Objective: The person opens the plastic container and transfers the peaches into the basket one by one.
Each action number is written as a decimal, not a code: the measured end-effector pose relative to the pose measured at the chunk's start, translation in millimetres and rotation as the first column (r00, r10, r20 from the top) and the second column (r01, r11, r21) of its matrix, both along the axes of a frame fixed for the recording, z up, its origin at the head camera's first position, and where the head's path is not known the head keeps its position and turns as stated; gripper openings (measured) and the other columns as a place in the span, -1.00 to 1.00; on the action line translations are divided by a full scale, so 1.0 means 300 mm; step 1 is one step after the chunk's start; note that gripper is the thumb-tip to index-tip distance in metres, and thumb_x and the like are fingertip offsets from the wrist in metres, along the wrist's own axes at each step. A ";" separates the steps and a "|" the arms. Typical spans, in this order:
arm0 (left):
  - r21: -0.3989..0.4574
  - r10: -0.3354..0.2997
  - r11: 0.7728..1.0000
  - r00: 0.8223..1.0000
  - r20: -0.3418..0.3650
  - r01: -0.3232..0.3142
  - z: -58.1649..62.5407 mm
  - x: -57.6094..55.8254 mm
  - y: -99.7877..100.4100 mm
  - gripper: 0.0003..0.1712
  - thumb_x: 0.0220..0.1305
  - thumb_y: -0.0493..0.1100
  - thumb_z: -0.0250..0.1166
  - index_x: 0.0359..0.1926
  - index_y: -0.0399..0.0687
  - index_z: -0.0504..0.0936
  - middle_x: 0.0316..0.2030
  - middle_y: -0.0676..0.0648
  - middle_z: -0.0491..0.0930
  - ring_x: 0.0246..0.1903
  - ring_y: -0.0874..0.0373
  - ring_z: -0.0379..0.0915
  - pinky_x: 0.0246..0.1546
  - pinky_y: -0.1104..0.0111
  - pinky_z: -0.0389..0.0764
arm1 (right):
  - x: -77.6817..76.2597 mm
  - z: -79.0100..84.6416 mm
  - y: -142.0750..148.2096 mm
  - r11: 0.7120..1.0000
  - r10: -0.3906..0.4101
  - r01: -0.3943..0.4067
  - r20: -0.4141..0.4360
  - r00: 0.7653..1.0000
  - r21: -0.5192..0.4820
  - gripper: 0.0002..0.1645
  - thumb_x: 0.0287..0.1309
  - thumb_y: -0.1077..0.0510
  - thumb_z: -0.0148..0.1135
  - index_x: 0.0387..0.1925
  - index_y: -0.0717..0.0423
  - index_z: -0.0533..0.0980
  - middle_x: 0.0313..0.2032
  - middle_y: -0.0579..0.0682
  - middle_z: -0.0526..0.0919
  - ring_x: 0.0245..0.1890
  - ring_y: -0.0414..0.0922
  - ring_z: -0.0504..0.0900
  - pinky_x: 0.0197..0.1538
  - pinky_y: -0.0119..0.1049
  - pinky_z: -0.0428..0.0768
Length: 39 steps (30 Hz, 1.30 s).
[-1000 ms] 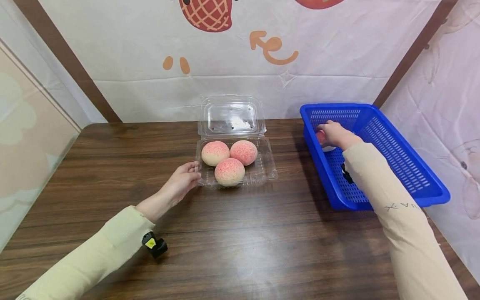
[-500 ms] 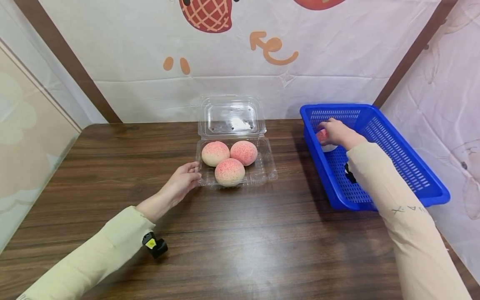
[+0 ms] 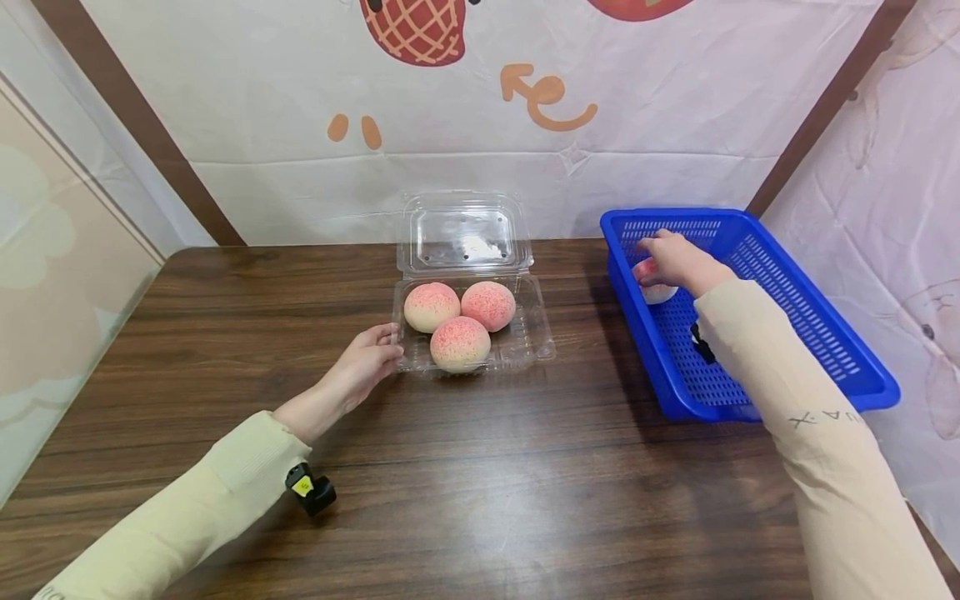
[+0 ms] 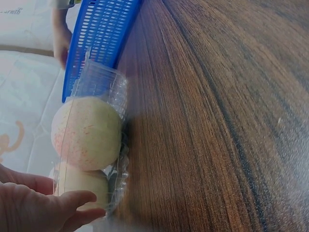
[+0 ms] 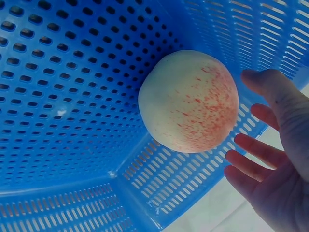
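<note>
Three pink-and-cream peaches sit in a clear plastic clamshell box [image 3: 525, 342] with its lid raised: a left peach [image 3: 431, 307], a right peach [image 3: 488, 306] and a front peach [image 3: 460, 343]. My left hand [image 3: 360, 367] holds the box by its left side, thumb and fingers at the wall, as the left wrist view also shows. Inside the blue basket [image 3: 652, 367], my right hand [image 3: 678, 262] is over another peach [image 5: 190, 101]. In the right wrist view its fingers are spread, with a gap between them and that peach, which rests in a corner.
The basket stands at the right of the brown wooden table [image 3: 480, 483], by the fabric backdrop [image 3: 285, 192]. Its raised perforated walls surround my right hand. The box's upright lid [image 3: 465, 233] is close to the backdrop.
My right hand has shifted slightly up and to the right in the basket, so more of the peach there shows. The left hand and the box have stayed in place.
</note>
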<state>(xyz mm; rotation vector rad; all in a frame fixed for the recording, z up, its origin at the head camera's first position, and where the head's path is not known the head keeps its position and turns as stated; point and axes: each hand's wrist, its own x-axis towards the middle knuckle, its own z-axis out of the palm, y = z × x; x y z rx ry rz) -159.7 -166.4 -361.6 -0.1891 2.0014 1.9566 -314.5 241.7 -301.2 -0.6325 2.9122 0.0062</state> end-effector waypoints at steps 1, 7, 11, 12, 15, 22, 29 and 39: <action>-0.003 0.000 1.000 1.000 0.001 0.000 0.000 0.000 0.000 -0.37 0.27 -0.45 -0.18 0.32 -0.48 -0.18 0.16 -0.25 0.06 -0.13 0.22 0.18 0.01 0.39 0.32 | 0.000 0.004 -0.002 1.000 -0.004 0.004 0.002 1.000 0.001 -0.38 -0.04 0.23 0.30 0.07 0.43 0.35 -0.01 0.47 0.34 0.04 0.36 0.29 0.12 0.17 0.26; -0.017 0.000 1.000 1.000 -0.002 0.000 0.000 -0.001 -0.002 -0.38 0.27 -0.45 -0.18 0.32 -0.48 -0.16 0.14 -0.24 0.09 -0.16 0.23 0.20 -0.09 0.46 0.36 | -0.005 0.026 -0.012 0.999 -0.038 0.038 0.033 0.999 0.018 -0.36 0.03 0.21 0.27 0.14 0.38 0.31 0.06 0.45 0.29 0.11 0.35 0.21 0.15 0.19 0.20; -0.013 0.009 1.000 1.000 -0.006 -0.009 0.002 -0.002 -0.001 -0.38 0.26 -0.46 -0.18 0.31 -0.49 -0.14 0.06 -0.20 0.14 -0.22 0.27 0.22 -0.19 0.52 0.38 | -0.009 0.040 -0.016 0.999 -0.045 0.044 0.040 0.998 0.025 -0.37 0.07 0.20 0.25 0.16 0.36 0.30 0.08 0.44 0.27 0.13 0.36 0.18 0.16 0.21 0.18; -0.011 0.010 1.000 1.000 -0.007 -0.010 0.002 -0.001 0.000 -0.38 0.26 -0.46 -0.17 0.31 -0.49 -0.14 0.04 -0.19 0.14 -0.23 0.28 0.22 -0.20 0.52 0.38 | -0.009 0.044 -0.017 0.999 -0.046 0.045 0.040 0.998 0.023 -0.37 0.07 0.20 0.25 0.16 0.36 0.30 0.08 0.44 0.27 0.13 0.37 0.18 0.16 0.21 0.18; -0.010 0.009 1.000 1.000 -0.004 -0.009 0.003 0.000 0.000 -0.38 0.27 -0.46 -0.17 0.31 -0.49 -0.15 0.05 -0.19 0.13 -0.23 0.28 0.21 -0.20 0.52 0.38 | -0.006 0.055 -0.017 0.999 -0.047 0.046 0.044 0.998 0.014 -0.37 0.08 0.20 0.24 0.16 0.35 0.29 0.08 0.44 0.25 0.13 0.37 0.16 0.16 0.21 0.18; -0.008 0.002 1.000 1.000 0.001 -0.002 0.001 -0.002 -0.001 -0.37 0.26 -0.46 -0.18 0.32 -0.48 -0.16 0.15 -0.25 0.07 -0.18 0.25 0.20 -0.15 0.51 0.37 | 0.002 0.083 -0.021 0.998 -0.055 0.055 0.053 0.997 0.009 -0.36 0.07 0.20 0.25 0.17 0.34 0.29 0.10 0.44 0.24 0.14 0.36 0.15 0.15 0.23 0.18; -0.008 0.000 1.000 1.000 -0.003 0.000 0.001 -0.001 -0.004 -0.37 0.26 -0.46 -0.17 0.31 -0.49 -0.17 0.13 -0.24 0.09 -0.19 0.26 0.21 -0.18 0.53 0.38 | -0.004 0.106 -0.031 0.999 -0.038 0.038 0.038 0.999 0.015 -0.31 0.03 0.20 0.29 0.17 0.36 0.28 0.09 0.45 0.25 0.13 0.36 0.16 0.15 0.22 0.19; 0.009 0.007 1.000 1.000 0.000 -0.007 0.007 -0.001 0.002 -0.37 0.26 -0.46 -0.17 0.31 -0.49 -0.16 0.14 -0.24 0.09 -0.19 0.28 0.21 -0.17 0.53 0.38 | -0.007 0.120 -0.051 1.000 0.000 0.000 0.012 1.000 0.006 -0.34 0.00 0.20 0.30 0.14 0.34 0.32 0.09 0.46 0.25 0.11 0.38 0.18 0.13 0.23 0.21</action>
